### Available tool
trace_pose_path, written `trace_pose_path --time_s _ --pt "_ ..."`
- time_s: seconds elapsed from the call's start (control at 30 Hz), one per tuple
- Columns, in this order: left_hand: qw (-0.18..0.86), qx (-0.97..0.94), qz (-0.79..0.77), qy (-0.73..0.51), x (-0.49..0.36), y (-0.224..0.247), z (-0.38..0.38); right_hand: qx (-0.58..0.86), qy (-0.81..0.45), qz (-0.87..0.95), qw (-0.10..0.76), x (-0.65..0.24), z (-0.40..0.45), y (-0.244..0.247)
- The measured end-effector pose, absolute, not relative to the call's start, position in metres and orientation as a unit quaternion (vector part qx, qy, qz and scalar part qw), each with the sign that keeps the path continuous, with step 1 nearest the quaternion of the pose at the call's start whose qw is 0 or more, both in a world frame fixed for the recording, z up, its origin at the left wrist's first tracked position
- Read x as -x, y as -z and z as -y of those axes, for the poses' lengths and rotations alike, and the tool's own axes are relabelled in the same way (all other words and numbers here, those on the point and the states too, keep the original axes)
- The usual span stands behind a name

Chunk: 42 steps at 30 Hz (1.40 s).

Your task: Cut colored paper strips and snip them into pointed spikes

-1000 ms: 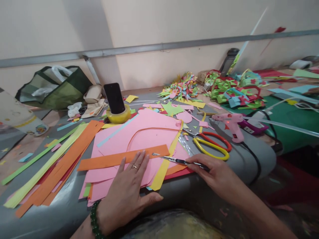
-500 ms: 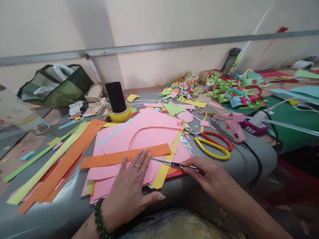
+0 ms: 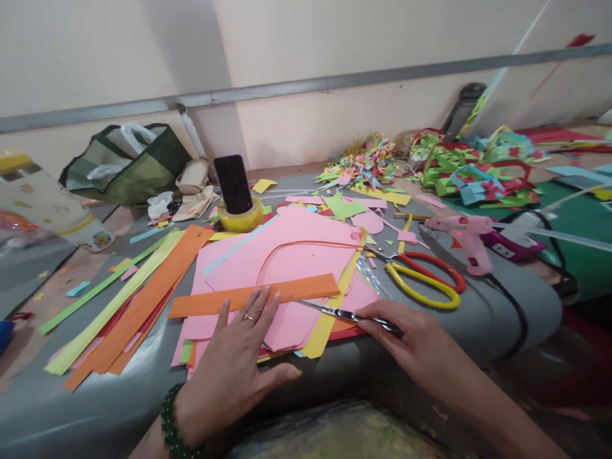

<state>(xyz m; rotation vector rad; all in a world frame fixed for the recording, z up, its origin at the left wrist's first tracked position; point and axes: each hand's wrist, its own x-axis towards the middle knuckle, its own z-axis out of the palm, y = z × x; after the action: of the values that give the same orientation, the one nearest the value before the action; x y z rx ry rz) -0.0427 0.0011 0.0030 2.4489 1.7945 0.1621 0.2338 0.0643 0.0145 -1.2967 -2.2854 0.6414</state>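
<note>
My left hand (image 3: 241,366) lies with fingers spread, its fingertips pressing on an orange paper strip (image 3: 201,306). That strip rests across a stack of pink paper sheets (image 3: 306,239). In my right hand (image 3: 406,331) is a slim craft knife (image 3: 345,313) with a silver blade and a dark handle. Its blade points left and reaches the strip's lower edge, close to my left fingertips. A thin curved orange strip (image 3: 287,243) lies on the pink sheets. Just beyond my right hand, large scissors (image 3: 423,285) have one yellow and one red handle loop.
Orange, yellow and green paper strips (image 3: 143,293) lie at left. A phone (image 3: 233,185) stands in a yellow tape roll (image 3: 243,218). At right are a pink glue gun (image 3: 466,239) and its cord. Paper decorations (image 3: 358,162), a green bag (image 3: 129,172) and a bottle (image 3: 52,204) stand behind.
The view has turned slightly left, so things appear further right. My left hand has shifted a little left along the orange strip; the knife stays at its lower edge.
</note>
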Motion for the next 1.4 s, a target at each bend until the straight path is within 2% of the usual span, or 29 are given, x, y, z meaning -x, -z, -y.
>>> trace_pose_path --time_s 0.23,0.47,0.93,1.4 --pt "0.052 -0.798 -0.598 -0.049 0.038 0.001 -0.003 0.471 -0.195 0.840 0.183 -0.227 -0.060 -0.010" --pt "0.035 -0.804 -0.591 -0.064 0.041 0.005 -0.002 0.454 -0.203 0.845 0.197 -0.219 -0.058 -0.009" --pt "0.074 -0.804 -0.587 -0.055 0.013 -0.005 0.000 0.466 -0.226 0.827 0.219 -0.235 -0.061 -0.014" --pt "0.044 -0.799 -0.596 -0.066 0.029 0.004 0.006 0.446 -0.224 0.845 0.192 -0.230 -0.060 -0.010"
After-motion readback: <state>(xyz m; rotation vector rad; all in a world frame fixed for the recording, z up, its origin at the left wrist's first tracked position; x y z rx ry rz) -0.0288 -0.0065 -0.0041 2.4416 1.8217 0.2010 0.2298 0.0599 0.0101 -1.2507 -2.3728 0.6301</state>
